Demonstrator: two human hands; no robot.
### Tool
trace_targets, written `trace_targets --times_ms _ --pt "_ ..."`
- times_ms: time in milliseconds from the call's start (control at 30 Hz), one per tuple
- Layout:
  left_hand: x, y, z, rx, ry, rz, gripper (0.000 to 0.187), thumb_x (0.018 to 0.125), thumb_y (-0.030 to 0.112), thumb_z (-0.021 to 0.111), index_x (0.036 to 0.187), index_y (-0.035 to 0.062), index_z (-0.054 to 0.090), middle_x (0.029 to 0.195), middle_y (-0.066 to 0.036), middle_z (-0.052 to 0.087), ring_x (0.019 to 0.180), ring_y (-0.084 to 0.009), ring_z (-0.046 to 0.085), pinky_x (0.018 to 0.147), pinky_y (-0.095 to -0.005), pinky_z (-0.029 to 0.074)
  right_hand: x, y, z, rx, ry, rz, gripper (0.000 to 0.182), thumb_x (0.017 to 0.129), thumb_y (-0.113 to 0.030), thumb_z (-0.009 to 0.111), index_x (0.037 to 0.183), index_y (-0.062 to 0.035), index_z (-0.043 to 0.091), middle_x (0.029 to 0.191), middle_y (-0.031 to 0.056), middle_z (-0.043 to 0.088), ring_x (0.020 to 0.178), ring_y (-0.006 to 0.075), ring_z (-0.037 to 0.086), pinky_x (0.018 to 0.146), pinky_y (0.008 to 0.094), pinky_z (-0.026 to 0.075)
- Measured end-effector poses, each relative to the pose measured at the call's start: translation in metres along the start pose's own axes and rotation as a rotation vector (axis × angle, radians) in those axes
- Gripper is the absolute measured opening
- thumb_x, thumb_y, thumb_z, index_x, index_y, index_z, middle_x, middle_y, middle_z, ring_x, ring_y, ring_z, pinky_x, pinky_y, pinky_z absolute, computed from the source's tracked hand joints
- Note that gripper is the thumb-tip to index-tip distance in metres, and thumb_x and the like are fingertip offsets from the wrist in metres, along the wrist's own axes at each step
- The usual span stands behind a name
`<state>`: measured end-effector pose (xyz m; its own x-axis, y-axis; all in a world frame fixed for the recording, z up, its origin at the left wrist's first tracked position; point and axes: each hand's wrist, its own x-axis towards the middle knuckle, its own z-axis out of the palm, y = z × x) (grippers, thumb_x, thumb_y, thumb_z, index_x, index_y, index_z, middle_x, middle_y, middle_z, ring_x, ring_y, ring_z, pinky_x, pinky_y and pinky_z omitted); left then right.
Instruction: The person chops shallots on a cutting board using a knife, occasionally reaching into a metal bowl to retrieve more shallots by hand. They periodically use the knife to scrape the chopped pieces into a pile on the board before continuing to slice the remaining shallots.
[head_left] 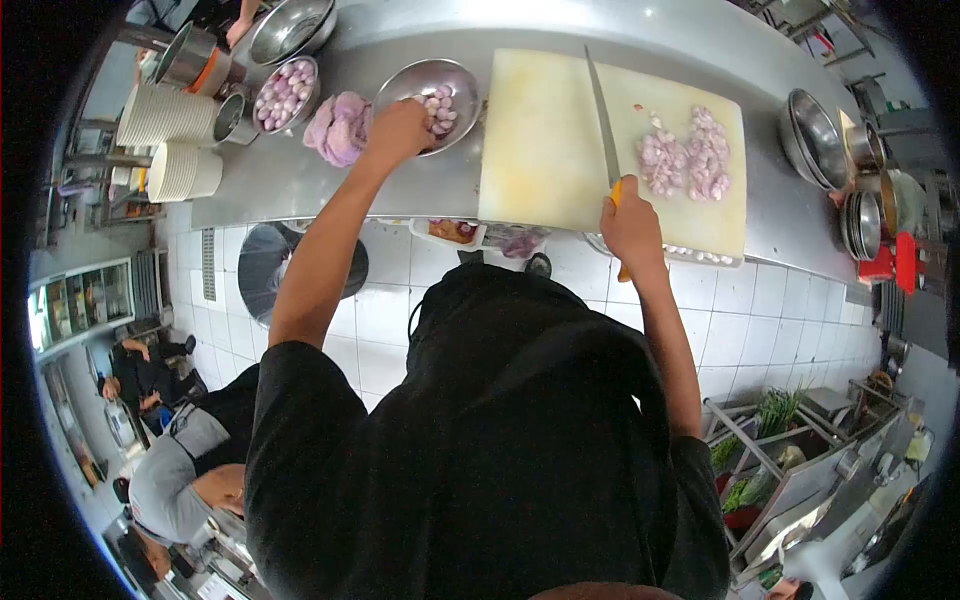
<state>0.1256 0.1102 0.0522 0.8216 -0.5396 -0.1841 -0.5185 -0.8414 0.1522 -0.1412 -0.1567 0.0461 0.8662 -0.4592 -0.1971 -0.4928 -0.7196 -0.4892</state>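
My left hand (pixel 402 130) reaches into a steel bowl (pixel 465 82) of peeled shallots (pixel 440 108). Its fingers curl down at the shallots, and whatever is between them is hidden. In my right hand (pixel 632 218) is the yellow handle of a long kitchen knife (pixel 603 115), its blade lying across the white cutting board (pixel 545 140) and pointing away from me. To the right of the blade, chopped shallots (pixel 685 155) sit in two heaps on the board.
Left of the bowl lie a crumpled pinkish cloth (pixel 338 130) and another bowl of shallots (pixel 286 94). Stacked white containers (pixel 185 172) stand at the left end. Steel bowls (pixel 815 140) are at the right. Below the counter edge is a black-lined bin (pixel 265 270).
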Motion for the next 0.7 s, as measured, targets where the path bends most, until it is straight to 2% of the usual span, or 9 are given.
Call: trace_targets --times_ms 100,200,400,500,600,700 --pt "0.005 -0.008 0.012 0.027 0.068 0.096 0.015 0.081 0.014 0.07 0.092 0.005 0.075 0.106 -0.018 0.072 0.1 -0.0371 0.07 0.087 -0.0481 0.056 0.0 -0.005 -0.005 0.007 -0.039 0.023 0.028 0.095 -0.017 0.056 0.112 0.0001 0.041 0.083 0.0332 0.066 0.081 0.0514 0.067 0.074 0.059 0.053" --pt "0.009 -0.001 0.007 0.191 0.027 0.138 0.015 0.082 0.014 0.07 0.093 0.0054 0.075 0.107 -0.018 0.072 0.099 -0.0373 0.07 0.086 -0.0488 0.056 -0.001 -0.004 -0.005 -0.007 -0.021 0.003 0.028 0.096 -0.017 0.055 0.112 0.0006 0.041 0.084 0.0326 0.067 0.082 0.0514 0.067 0.075 0.0587 0.053" --pt "0.006 0.002 0.0 0.139 0.077 0.161 0.018 0.081 0.017 0.072 0.092 0.0029 0.073 0.1 -0.02 0.073 0.095 -0.0381 0.071 0.084 -0.0477 0.057 0.0 0.003 0.001 0.042 0.006 -0.008 0.027 0.097 -0.017 0.055 0.113 -0.0012 0.04 0.084 0.0334 0.066 0.082 0.053 0.065 0.076 0.0598 0.051" --pt "0.006 0.004 -0.017 -0.139 0.245 0.11 0.02 0.079 0.016 0.074 0.092 0.001 0.072 0.092 -0.017 0.074 0.086 -0.031 0.074 0.079 -0.0404 0.059 0.0 0.001 0.0 0.032 -0.002 0.016 0.027 0.097 -0.017 0.056 0.113 -0.0016 0.04 0.084 0.0325 0.066 0.081 0.0521 0.065 0.075 0.0595 0.051" --pt "-0.009 0.039 -0.029 -0.751 0.177 0.045 0.019 0.077 0.011 0.076 0.093 0.0013 0.072 0.085 -0.013 0.074 0.078 -0.0216 0.073 0.073 -0.0325 0.058 0.002 0.005 0.002 0.021 -0.025 0.012 0.031 0.095 -0.018 0.056 0.116 -0.0002 0.042 0.086 0.0314 0.068 0.084 0.0501 0.067 0.077 0.0589 0.053" --pt "-0.026 0.089 0.0 -0.926 0.178 0.23 0.019 0.077 0.007 0.077 0.094 0.0025 0.071 0.082 -0.009 0.073 0.077 -0.0152 0.071 0.069 -0.028 0.056 0.002 0.008 0.006 0.004 -0.007 0.013 0.031 0.096 -0.019 0.056 0.117 -0.001 0.042 0.086 0.0312 0.067 0.084 0.0499 0.067 0.077 0.0588 0.053"
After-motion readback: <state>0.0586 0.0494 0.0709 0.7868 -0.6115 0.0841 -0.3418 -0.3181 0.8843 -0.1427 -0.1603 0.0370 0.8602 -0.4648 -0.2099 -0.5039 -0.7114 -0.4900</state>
